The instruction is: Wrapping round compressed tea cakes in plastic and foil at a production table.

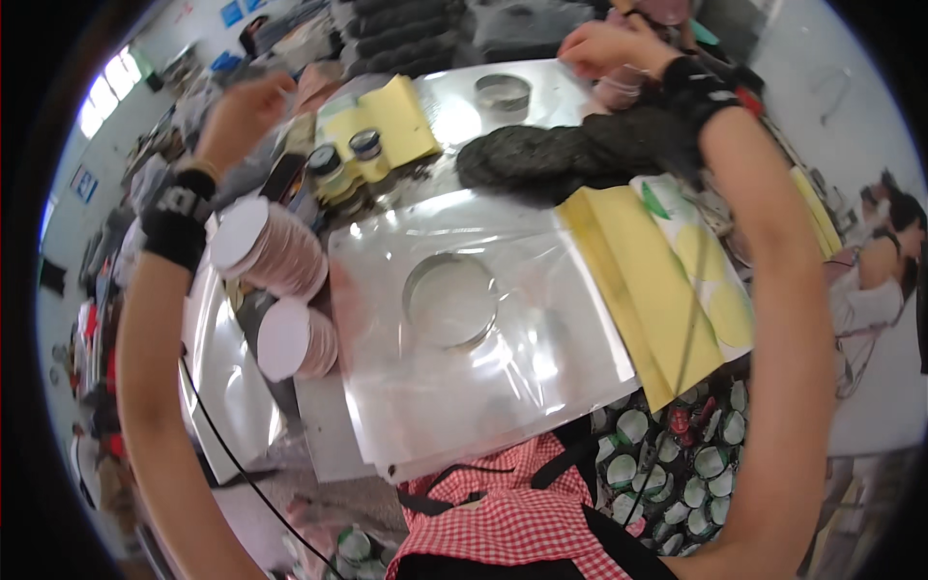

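Note:
My left hand (pixel 244 118) is raised at the far left, above the spools. It looks closed, fingertips drawn together, though blur hides what they hold. Held up at the far right of the table, my right hand (pixel 611 52) has its fingers curled in; what they grip is too small to make out. Dark wristbands circle both wrists. Between my forearms, a round metal ring (pixel 450 301) shows on clear plastic sheets (pixel 541 358). A second metal ring (pixel 503 93) stands at the table's far side. Dark, flat round pads (pixel 541 155) lie in an overlapping row below my right hand.
Two spools of pale cord (pixel 280 256) stand left of the sheets, near small lidded jars (pixel 333 174). Yellow sheets (pixel 638 290) lie to the right; another yellow sheet (pixel 398 121) lies behind. Many round green-and-white pieces (pixel 677 474) fill the lower right. A person (pixel 875 251) is at right.

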A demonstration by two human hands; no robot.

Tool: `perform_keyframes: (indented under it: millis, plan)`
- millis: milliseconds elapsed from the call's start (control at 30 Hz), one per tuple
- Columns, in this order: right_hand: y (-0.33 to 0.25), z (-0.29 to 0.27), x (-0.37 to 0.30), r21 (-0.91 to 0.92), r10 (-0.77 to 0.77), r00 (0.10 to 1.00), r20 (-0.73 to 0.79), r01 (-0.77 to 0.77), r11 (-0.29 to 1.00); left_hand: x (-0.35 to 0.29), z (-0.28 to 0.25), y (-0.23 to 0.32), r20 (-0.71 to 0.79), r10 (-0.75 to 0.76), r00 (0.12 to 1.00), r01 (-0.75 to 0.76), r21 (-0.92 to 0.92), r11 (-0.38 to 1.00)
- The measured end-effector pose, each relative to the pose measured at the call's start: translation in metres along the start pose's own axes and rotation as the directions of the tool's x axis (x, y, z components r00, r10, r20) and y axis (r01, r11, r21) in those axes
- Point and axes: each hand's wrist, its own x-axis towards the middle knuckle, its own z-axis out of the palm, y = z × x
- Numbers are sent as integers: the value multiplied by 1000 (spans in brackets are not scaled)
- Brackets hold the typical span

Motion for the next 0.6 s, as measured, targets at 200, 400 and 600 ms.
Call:
perform_keyframes:
  millis: [200, 400, 600]
  plan:
    - [33, 18, 4, -37, 94, 994, 59, -92, 995, -69, 144, 271, 254, 697, 671, 511, -839, -186]
    - [5, 18, 2, -77, 74, 997, 20, -72, 994, -164, 141, 451, 298, 930, 217, 858, -512, -36]
    - [49, 11, -28, -18, -17, 999, -45, 17, 1000, -143, 127, 449, 398, 870, 291, 808, -590, -1]
